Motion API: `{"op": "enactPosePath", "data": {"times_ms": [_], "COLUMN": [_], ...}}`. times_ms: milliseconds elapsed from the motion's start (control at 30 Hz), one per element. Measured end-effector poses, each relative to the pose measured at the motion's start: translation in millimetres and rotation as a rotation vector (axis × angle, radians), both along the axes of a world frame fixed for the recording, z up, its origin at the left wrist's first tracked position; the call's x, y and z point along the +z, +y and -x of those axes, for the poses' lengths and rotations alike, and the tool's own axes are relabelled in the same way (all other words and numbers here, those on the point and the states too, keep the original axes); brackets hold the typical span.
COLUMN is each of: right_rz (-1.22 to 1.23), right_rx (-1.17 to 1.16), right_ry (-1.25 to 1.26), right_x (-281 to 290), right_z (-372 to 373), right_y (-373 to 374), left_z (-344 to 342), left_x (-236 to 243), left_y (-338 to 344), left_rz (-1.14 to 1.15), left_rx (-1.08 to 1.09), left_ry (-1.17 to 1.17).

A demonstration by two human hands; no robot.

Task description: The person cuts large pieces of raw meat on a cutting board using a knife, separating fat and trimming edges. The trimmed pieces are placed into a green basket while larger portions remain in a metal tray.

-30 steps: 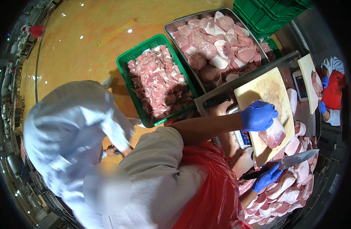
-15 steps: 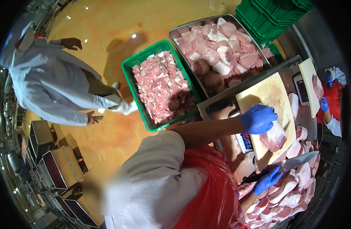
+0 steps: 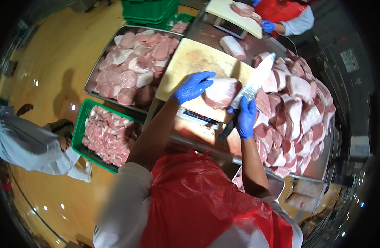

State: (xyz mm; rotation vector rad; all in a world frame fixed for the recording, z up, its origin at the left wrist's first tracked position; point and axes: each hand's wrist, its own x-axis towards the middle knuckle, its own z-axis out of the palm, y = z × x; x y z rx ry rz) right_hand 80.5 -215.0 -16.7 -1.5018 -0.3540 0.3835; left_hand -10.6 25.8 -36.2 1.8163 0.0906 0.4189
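- You are wearing a red apron; the desk is standing beyond it.
- Your right hand is closing around the knife near the handle's top, the blade slanting far and right.
- Under the cutting board, a scale is showing its display on the near side.
- The piece of meat is lying on the board's right half, between your left hand and the blade.
- Your left hand is lying with fingers extended at its left end; you are showing no clear pinch, and pressure cannot be told.
- The meat is looking thick and moist, so it is probably handling heavy, soft and slippery; a broad hold over the left end, fingertips away from the blade, is seeming surest.
- To the right, a heap of meat slices is covering the desk.
- To the left, a green crate is holding small chunks, and beyond it a steel tub is carrying larger pieces.
- Farthest, a co-worker is standing at another board.
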Motion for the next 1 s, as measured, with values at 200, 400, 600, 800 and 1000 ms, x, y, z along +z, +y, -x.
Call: {"op": "enactPosePath", "data": {"times_ms": [200,400,600,800,1000], "right_rz": [-0.064,0.284,0.418,0.549,1.138], "right_rx": [0.079,0.035,0.066,0.135,0.517], "right_ry": [-0.077,-0.19,-0.786,-0.695,-0.52], "right_x": [23.2,55.6,-3.5,2.6,16.1], "right_z": [-37.9,20.9,69.6,66.3,96.9], "right_y": [7.0,-19.2,0.5,13.2,-131.2], "left_z": [16.3,67.6,65.7,78.8,111.6], "left_x": [-6.2,20.3,25.9,15.7,29.3], "left_y": [-31.8,-42.4,-69.3,-61.2,-37.6], "left_rz": [-0.03,-0.227,-0.467,-0.352,-0.269], "left_rx": [0.12,0.423,0.355,0.506,0.683], "left_ry": [-0.061,-0.112,-0.201,-0.188,-0.035]}}
